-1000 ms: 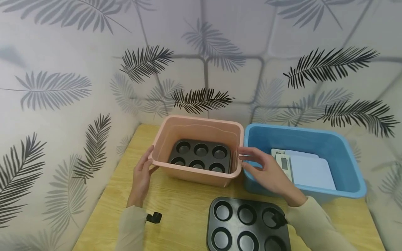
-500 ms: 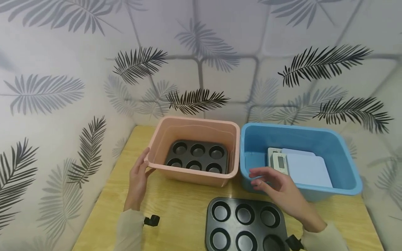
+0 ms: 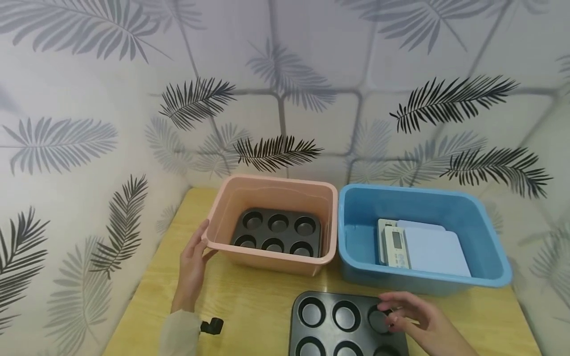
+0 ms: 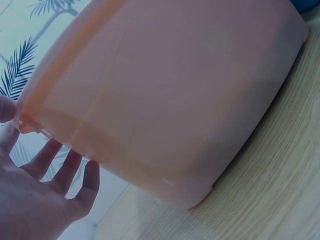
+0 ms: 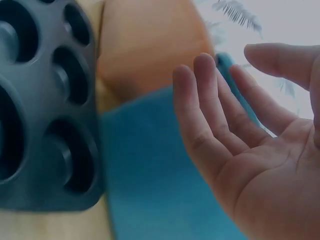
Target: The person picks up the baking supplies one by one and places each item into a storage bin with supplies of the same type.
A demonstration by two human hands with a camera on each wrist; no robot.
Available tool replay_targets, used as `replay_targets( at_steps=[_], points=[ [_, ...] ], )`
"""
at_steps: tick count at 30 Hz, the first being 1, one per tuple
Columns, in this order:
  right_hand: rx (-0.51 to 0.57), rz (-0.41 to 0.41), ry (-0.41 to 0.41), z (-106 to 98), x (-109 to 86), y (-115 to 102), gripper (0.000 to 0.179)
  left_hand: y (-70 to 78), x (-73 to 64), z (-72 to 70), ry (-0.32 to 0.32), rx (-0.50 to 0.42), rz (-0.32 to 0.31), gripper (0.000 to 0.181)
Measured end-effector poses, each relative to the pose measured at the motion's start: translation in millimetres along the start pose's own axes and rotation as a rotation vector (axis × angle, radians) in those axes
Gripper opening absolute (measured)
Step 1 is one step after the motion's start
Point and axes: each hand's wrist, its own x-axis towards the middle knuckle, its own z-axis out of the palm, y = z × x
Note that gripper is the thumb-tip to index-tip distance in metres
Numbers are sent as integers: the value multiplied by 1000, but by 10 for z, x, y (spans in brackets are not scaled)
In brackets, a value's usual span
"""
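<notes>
My left hand is at the front left corner of a pink plastic bin. In the left wrist view, its thumb and index finger straddle the bin's rim, and the other fingers lie along the side. Inside the bin sits a dark muffin tin. A second muffin tin lies on the table in front, its near edge cut off by the frame. Over this tin's right side hovers my right hand, holding nothing. The right wrist view shows its fingers apart and loosely bent.
Right beside the pink bin stands a blue bin. It holds white kitchen scales lying overlapped, with a small display. The wooden table meets a leaf-patterned wall covering at the back and sides.
My right hand has left the pink bin's right rim and come back toward the front, over the nearer muffin tin. The left hand stays at the pink bin's corner.
</notes>
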Motion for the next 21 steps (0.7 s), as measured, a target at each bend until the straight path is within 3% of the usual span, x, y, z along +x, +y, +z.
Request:
replay_targets(
  at_steps=[6,12,19,21],
  points=[
    [73,157,14,-37,-186,363,51,-18,-87,-33,24,15,-7,50],
    [94,311,150,-30,-309,540,68,-20,-89,-32,9,11,26,49],
    [54,403,258,-70,-378,684,66,-20,-64,-4,22,2,23,50],
    [43,419,252,-111,-400,780,65,-24,-64,-4,22,2,21,50]
  ],
)
